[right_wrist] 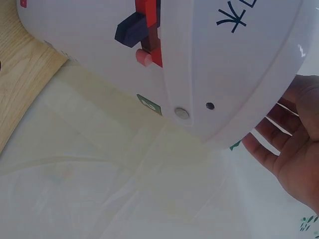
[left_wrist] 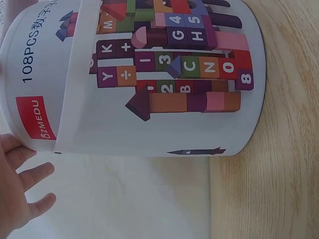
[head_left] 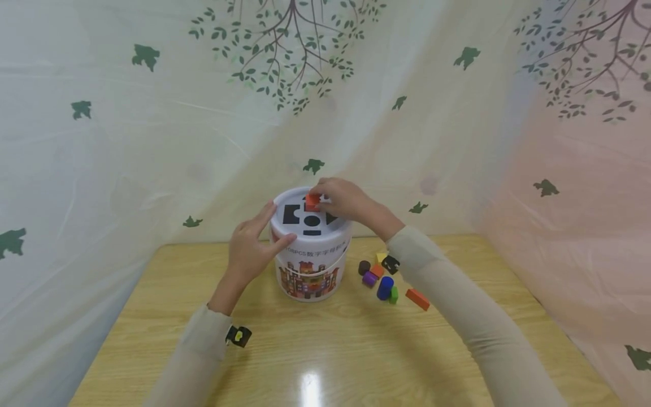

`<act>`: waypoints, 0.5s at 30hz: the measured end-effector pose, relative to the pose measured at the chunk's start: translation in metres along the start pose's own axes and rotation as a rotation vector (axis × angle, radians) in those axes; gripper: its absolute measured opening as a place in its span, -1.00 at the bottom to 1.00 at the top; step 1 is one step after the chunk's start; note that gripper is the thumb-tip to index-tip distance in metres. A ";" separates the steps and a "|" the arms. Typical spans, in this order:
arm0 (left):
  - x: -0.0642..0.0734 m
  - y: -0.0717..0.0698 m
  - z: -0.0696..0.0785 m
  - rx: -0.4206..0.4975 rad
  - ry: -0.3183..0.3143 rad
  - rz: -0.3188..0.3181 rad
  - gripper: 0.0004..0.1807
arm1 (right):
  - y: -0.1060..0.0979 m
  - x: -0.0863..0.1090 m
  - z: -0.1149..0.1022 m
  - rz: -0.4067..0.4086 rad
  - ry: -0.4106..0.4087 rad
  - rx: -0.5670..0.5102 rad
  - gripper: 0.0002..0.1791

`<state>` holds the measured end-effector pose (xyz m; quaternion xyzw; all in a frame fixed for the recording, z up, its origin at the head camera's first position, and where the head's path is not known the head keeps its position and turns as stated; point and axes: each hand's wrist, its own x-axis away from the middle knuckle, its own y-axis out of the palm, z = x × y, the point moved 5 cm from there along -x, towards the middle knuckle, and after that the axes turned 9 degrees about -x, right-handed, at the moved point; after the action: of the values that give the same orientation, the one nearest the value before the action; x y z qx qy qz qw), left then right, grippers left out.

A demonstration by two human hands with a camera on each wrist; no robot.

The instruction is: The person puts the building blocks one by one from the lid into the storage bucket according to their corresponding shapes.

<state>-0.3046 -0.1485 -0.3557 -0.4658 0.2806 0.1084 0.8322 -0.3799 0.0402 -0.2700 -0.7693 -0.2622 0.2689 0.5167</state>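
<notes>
A white bucket with a printed castle of blocks stands on the table, its lid cut with shaped holes. My right hand pinches a red block upright at a hole near the back of the lid. In the right wrist view that hand shows beside the lid's rim, with the block hidden. My left hand rests against the left side of the lid, thumb at the front rim and fingers spread. Those fingers look nearly straight in the left wrist view.
Right of the bucket lie several loose blocks: a blue cylinder, a purple one, a dark cylinder, a green block and a long red-orange block. A leaf-patterned cloth hangs behind the table.
</notes>
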 end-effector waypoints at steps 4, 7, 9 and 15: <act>0.000 0.001 -0.001 0.001 -0.003 -0.005 -0.08 | 0.004 -0.002 0.002 -0.019 0.013 0.012 -0.61; 0.000 0.002 -0.001 0.006 -0.007 -0.006 -0.08 | 0.007 -0.003 0.003 -0.025 0.020 0.012 -0.64; 0.001 0.002 -0.001 0.009 -0.006 -0.003 -0.09 | 0.007 -0.003 0.004 -0.024 0.019 0.008 -0.64; 0.001 0.001 -0.001 0.012 -0.004 0.006 -0.09 | 0.007 -0.003 0.005 -0.019 0.032 -0.003 -0.63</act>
<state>-0.3050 -0.1486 -0.3575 -0.4596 0.2808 0.1100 0.8354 -0.3846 0.0396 -0.2784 -0.7719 -0.2614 0.2514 0.5222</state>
